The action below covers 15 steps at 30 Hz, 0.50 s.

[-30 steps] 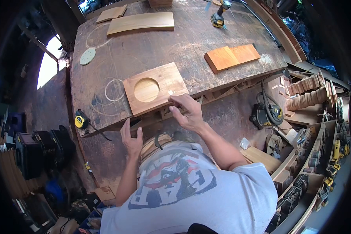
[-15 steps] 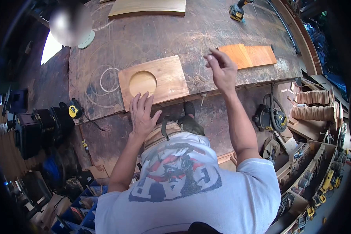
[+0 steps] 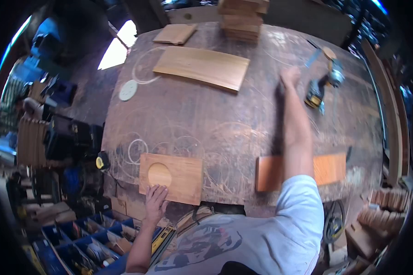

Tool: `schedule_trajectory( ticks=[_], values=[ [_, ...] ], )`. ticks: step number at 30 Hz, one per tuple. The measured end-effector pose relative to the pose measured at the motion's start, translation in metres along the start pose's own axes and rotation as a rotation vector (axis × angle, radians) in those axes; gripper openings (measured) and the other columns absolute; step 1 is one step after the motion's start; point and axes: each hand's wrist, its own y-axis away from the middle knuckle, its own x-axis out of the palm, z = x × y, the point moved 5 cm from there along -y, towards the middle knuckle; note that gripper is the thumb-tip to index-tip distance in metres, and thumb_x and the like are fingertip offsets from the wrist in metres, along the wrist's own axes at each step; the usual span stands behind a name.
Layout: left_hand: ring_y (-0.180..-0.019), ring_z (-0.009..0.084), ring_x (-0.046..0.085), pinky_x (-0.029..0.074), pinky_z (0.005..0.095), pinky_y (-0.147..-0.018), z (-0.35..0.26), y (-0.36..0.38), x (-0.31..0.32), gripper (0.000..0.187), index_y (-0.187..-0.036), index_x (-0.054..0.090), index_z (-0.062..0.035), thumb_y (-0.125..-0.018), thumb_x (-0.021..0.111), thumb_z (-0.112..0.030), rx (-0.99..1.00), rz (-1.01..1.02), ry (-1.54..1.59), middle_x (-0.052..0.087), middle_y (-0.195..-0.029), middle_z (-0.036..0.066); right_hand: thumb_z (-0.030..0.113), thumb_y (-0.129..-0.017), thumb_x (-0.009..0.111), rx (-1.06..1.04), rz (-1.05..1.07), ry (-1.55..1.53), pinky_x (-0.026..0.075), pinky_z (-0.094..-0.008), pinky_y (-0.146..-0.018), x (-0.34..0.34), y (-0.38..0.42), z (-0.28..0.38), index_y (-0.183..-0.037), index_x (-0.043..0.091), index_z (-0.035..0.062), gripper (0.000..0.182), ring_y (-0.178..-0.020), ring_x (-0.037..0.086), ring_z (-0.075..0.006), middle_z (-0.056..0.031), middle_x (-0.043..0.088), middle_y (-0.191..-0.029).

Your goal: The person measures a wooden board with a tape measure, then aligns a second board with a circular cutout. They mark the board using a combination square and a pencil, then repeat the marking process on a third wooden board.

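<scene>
My left hand (image 3: 156,200) lies with fingers outstretched on the near left edge of a wooden board (image 3: 186,176). That board has a shallow round recess (image 3: 159,174), and my fingertips are right at its lower rim. Across the workbench my right arm is stretched far forward. My right hand (image 3: 290,76) is blurred, and I cannot tell how its fingers are held. A cordless drill (image 3: 315,93) stands just right of it, with a thin blue strip (image 3: 313,58) and a small round wooden piece (image 3: 329,53) beyond. Orange-brown boards (image 3: 330,169) lie partly under my right forearm in this view.
A long pale board (image 3: 202,66) lies across the workbench (image 3: 206,110), with a sanding disc (image 3: 128,90) to its left. Stacked wood blocks (image 3: 242,25) stand at the back. A tape measure (image 3: 102,160) sits at the left edge, and blue bins (image 3: 89,245) are below.
My right hand has moved from above the orange-brown boards to far forward beside the drill. My left hand stays at the recessed board. The view has shifted, showing more of the bench's far side.
</scene>
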Motion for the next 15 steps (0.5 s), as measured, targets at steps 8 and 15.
schedule_trajectory(
  ticks=[8, 15],
  values=[
    [-0.140, 0.0334, 0.048, 0.031, 0.0616, -0.121, -0.003, 0.007, 0.002, 0.065, -0.138, 0.062, -0.0138, -0.076, 0.082, -0.007, -0.156, 0.109, -0.062, 0.059, -0.143, 0.006, 0.034, -0.094, 0.057, 0.378, 0.193, 0.259, 0.045, -0.0525, -0.110, 0.017, -0.099, -0.041, -0.139, 0.060, 0.0030, 0.055, -0.139, 0.047, -0.0434, -0.0263, 0.053, -0.146],
    [-0.141, 0.0331, 0.048, 0.031, 0.0611, -0.121, -0.013, -0.003, -0.005, 0.058, -0.137, 0.062, -0.0120, -0.082, 0.078, -0.008, -0.215, 0.189, -0.058, 0.058, -0.144, 0.006, 0.031, -0.097, 0.057, 0.649, -0.013, 0.119, 0.049, -0.0531, -0.106, 0.083, -0.194, -0.146, -0.138, 0.062, 0.0041, 0.049, -0.132, 0.056, -0.0439, -0.0268, 0.056, -0.144]
  ],
)
